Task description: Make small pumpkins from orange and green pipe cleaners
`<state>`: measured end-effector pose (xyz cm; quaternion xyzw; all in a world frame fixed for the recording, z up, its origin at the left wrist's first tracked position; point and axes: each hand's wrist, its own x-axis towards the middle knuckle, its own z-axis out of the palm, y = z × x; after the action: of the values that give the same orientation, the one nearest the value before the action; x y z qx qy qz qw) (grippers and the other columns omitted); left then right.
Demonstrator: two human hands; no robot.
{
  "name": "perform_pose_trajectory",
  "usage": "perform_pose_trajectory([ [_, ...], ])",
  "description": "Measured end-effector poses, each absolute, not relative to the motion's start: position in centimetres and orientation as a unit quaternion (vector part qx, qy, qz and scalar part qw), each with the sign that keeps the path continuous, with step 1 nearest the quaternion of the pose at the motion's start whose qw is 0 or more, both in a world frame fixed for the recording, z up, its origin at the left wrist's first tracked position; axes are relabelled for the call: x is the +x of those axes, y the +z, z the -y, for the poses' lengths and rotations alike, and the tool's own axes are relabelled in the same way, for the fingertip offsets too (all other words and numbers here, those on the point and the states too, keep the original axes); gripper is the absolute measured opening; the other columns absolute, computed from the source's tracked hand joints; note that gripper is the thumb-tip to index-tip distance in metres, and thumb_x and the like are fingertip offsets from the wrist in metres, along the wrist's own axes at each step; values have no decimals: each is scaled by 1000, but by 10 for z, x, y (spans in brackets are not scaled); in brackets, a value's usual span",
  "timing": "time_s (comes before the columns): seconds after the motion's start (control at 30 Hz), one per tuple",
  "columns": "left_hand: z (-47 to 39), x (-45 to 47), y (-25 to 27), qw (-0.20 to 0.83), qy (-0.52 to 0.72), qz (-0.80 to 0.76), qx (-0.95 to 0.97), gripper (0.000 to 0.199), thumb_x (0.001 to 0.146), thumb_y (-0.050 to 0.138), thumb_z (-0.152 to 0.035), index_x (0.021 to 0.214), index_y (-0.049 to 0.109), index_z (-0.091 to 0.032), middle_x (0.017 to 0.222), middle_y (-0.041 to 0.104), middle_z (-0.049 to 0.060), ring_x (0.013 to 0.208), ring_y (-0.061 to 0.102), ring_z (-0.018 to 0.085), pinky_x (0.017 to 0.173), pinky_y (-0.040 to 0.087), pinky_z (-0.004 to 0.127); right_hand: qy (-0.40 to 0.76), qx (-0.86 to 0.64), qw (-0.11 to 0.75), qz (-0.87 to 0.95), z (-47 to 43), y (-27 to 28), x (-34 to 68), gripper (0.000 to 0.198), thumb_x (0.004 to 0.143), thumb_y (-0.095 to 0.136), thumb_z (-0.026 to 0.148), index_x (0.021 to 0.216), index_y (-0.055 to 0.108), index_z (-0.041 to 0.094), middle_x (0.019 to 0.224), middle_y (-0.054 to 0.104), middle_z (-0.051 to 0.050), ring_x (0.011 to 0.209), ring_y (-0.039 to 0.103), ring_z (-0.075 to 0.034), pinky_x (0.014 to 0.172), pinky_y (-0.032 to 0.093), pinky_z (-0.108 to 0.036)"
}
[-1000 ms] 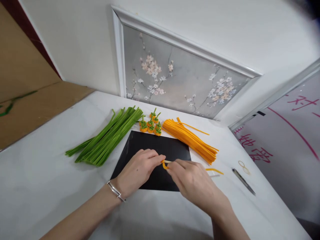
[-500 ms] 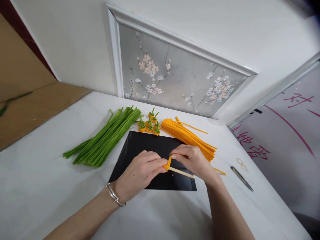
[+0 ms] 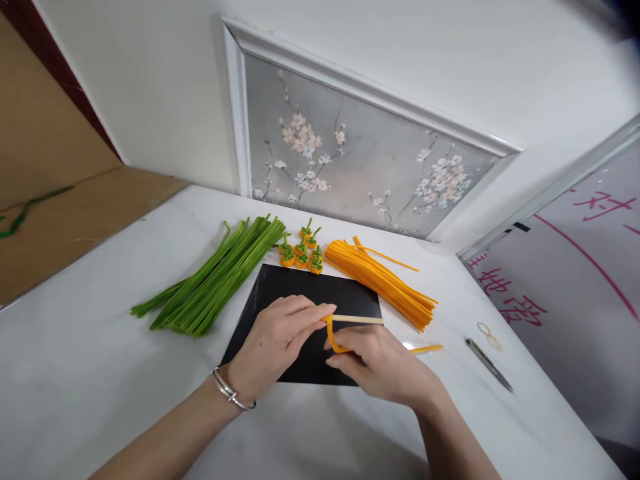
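Note:
Over the black mat [image 3: 305, 283], my left hand [image 3: 280, 337] pinches a thin wooden stick [image 3: 357, 319] together with the start of an orange pipe cleaner [image 3: 331, 335] coiled at its end. The stick points to the right, almost level. From the coil the pipe cleaner hangs down and bends into my right hand [image 3: 385, 363], whose fingers are closed on it. Its loose end comes out to the right past the hand. The fingers of my left hand hide much of the coil.
Several small orange-and-green pipe cleaner pieces [image 3: 301, 259] stand behind the mat. A green pipe cleaner bundle [image 3: 215, 287] lies left, an orange bundle [image 3: 380, 283] right. Tweezers [image 3: 489, 365] and rubber bands [image 3: 489, 335] are at the far right, near a whiteboard [image 3: 590, 280].
My right hand has swung from above the stick to below it, drawing the orange pipe cleaner down. The stick has tilted up to nearly level. My left hand keeps its pinch.

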<state>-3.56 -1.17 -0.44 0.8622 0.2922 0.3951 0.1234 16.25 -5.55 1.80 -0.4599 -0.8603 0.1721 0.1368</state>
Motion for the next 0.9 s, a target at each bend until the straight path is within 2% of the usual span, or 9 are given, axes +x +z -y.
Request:
perform_pose_trajectory([
  [0.1,10,-35,-5,105,381,-306,866,28,95,45,-15,115,63,-21,90,67,3,76,58,15,68,48,29,148,-460,122,867,63,23,159,15,94,47,21,83,57,19,77,64,-1,67,58,-13,62,37,-24],
  [0.2,8,-35,-6,87,371,-314,869,28,95,45,-15,115,63,-21,88,67,3,74,58,14,67,47,29,88,-472,115,870,66,27,157,21,97,42,21,82,56,18,74,62,-2,63,57,-14,57,35,-25],
  [0.47,8,-36,-8,72,333,-293,893,25,95,47,-21,117,60,-21,92,66,3,78,59,15,66,40,30,-12,-512,187,838,66,35,162,24,99,40,31,93,61,20,71,60,-1,56,53,-12,52,32,-24],
  [0.67,11,-33,-7,53,332,-292,895,23,90,57,-35,107,64,-20,83,66,1,74,59,15,64,37,29,6,-523,215,825,61,38,165,22,97,45,31,105,65,23,78,63,-3,68,60,-14,63,43,-23],
  [0.8,13,-32,-5,51,351,-284,891,18,93,54,-31,98,67,-20,79,65,0,70,57,14,62,36,29,63,-522,256,811,50,36,170,23,95,49,33,107,66,24,82,66,-4,71,63,-14,69,47,-24],
  [0.9,15,-31,-3,72,365,-272,888,16,92,54,-29,93,67,-20,76,65,-1,67,56,13,62,35,28,155,-505,266,807,39,34,179,22,94,51,34,103,69,24,86,68,-4,73,64,-15,72,49,-25],
])
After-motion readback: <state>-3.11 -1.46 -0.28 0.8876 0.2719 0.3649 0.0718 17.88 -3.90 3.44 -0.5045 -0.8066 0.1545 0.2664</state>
